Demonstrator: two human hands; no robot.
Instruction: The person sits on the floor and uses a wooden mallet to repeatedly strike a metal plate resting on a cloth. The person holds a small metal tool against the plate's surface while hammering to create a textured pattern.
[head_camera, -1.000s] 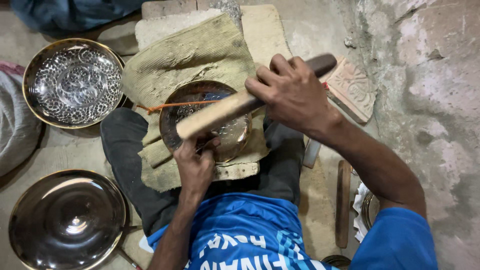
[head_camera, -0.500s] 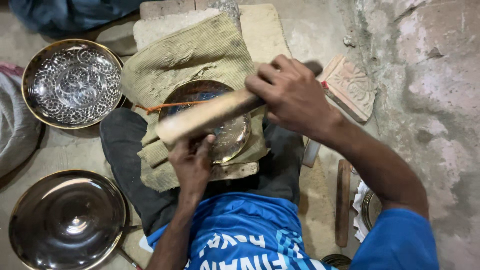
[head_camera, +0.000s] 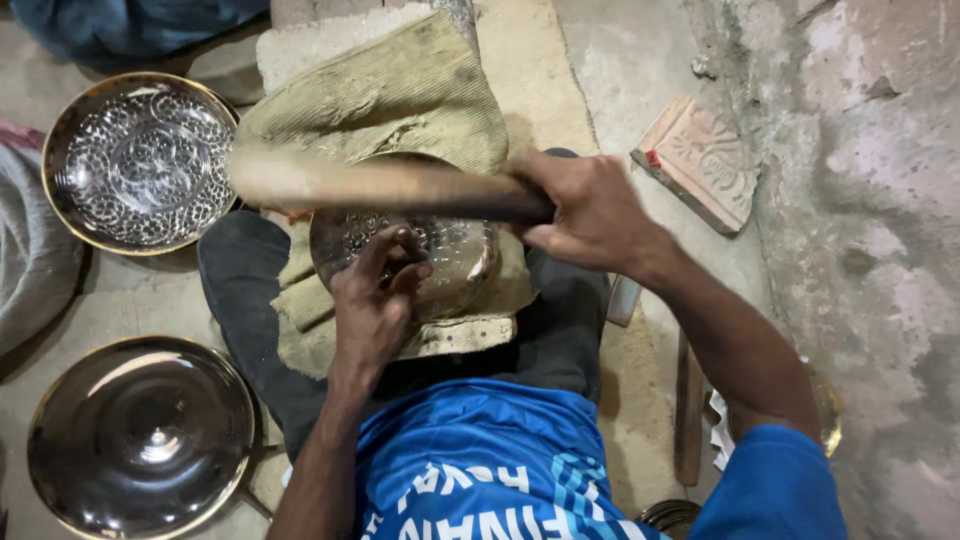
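Observation:
A round metal bowl (head_camera: 455, 270) with a dotted pattern lies on a folded khaki cloth (head_camera: 400, 95) across my lap. My left hand (head_camera: 375, 300) rests on the bowl's near side, its fingers pinched around a small tool that I cannot make out. A long wooden stick (head_camera: 370, 185) crosses level above the bowl, blurred at its left end. My right hand (head_camera: 590, 210) is closed around its dark right end.
A patterned metal plate (head_camera: 140, 160) lies on the floor at the upper left, a plain shiny plate (head_camera: 140, 435) at the lower left. A carved brick (head_camera: 700, 160) sits by the rough wall on the right. A wooden bar (head_camera: 688, 410) lies near my right elbow.
My right hand has swung the stick from a slant to level and down over the bowl. The left hand stayed on the bowl.

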